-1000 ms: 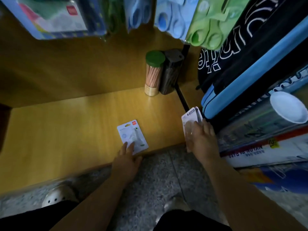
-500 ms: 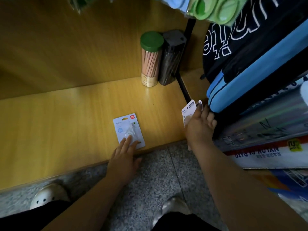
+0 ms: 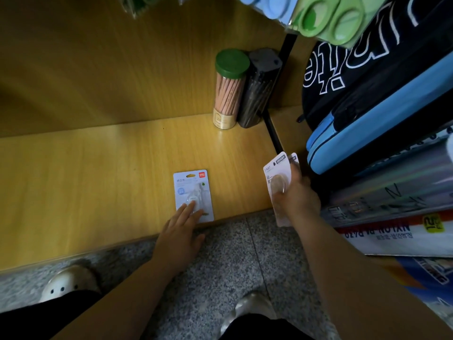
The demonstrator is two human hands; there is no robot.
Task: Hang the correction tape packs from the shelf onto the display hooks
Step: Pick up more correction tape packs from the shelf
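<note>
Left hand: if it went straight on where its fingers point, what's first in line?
The left hand rests its fingertips on the correction tape pack; beyond that bare shelf, then probably the green-lidded pencil tube.

Person here has bare forearms (image 3: 117,298) running into a bare left hand (image 3: 179,236) and right hand (image 3: 297,200), black trousers (image 3: 29,320) over both knees, and whitish clog-type shoes, the left shoe (image 3: 71,278) with little round holes on top, the right shoe (image 3: 250,307) greyer in the shade.
</note>
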